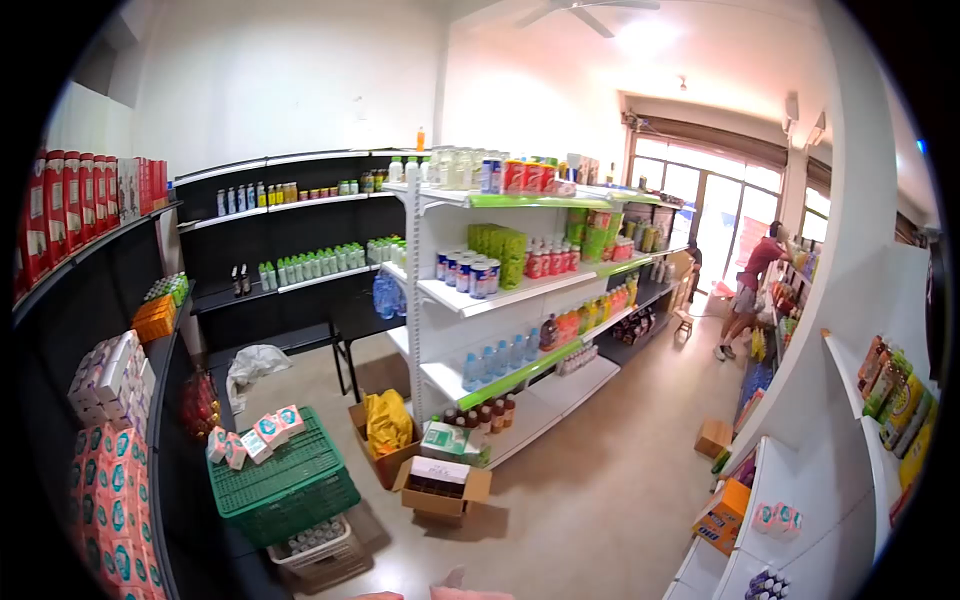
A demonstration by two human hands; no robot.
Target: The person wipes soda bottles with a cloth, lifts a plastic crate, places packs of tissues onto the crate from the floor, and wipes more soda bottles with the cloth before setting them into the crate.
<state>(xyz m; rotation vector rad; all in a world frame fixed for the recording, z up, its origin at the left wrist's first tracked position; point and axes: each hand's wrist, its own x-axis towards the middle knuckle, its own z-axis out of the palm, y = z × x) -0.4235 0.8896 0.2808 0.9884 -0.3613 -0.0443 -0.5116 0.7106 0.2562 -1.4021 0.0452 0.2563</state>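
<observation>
You face a long shop room with white walls and a smooth beige floor. Black-backed shelving lines your left and the wall beyond; a white shelving unit runs down the middle. Far right, bright light fills glass doors below a roller shutter. Overhead hangs a ceiling fan; a white pillar stands near right.

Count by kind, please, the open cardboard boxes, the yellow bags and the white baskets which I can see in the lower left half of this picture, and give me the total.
Open cardboard boxes: 2
Yellow bag: 1
White basket: 1
Total: 4
</observation>
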